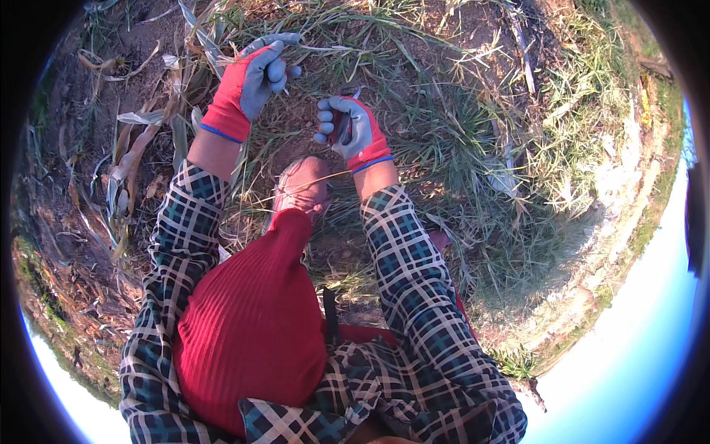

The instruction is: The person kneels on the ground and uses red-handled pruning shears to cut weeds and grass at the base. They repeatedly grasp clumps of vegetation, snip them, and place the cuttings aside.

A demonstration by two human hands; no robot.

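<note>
My left hand (pixel 258 80), in a red and grey coated work glove, is curled with its index finger stretched out. A thin pale stalk (pixel 286 90) pokes out below its fingers; most of it is hidden by the glove. My right hand (pixel 355 130), gloved alike, is closed around the dark red handles of pruning shears (pixel 343 129). Their metal blade end points away from me, just beyond the thumb. Both hands are above cut green grass (pixel 383 72) and bare soil, with a gap between them.
Dry corn leaves and stalks (pixel 133 150) stand and lie at the left. Beneath my arms a shoe (pixel 302 183) rests on the ground, with a thin straw (pixel 327 176) crossing over it. More grass (pixel 477 161) is heaped at the right, beside a pale dry stalk (pixel 521 50).
</note>
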